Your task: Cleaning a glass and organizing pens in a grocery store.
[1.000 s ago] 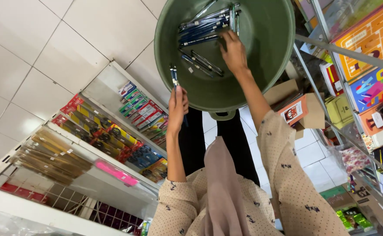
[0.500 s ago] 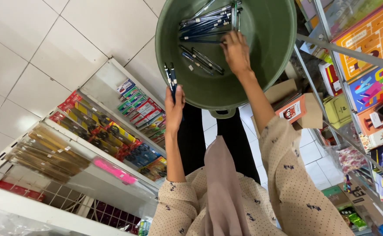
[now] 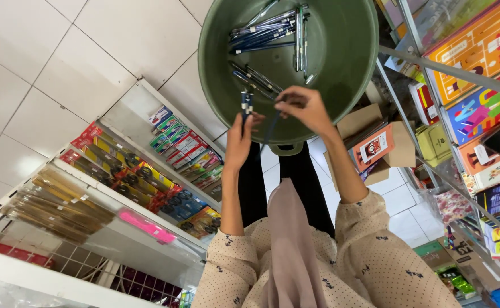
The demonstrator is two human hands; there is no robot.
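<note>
Lit brightly and evenly by soft daylight-like light, source not visible; white floor tiles (image 3: 79,51) near overexposed, with pale glare upper left; soft shadow pooled inside green tub (image 3: 347,63), darker under near rim; glossy sheen on plastic wrap of hanging packets (image 3: 62,205); wide-angle stretch bent shelf rails (image 3: 432,68) at right edge; lower-left corner blurred, washed out; slight motion softness on right hand (image 3: 307,108); centre sharp, colours saturated.
</note>
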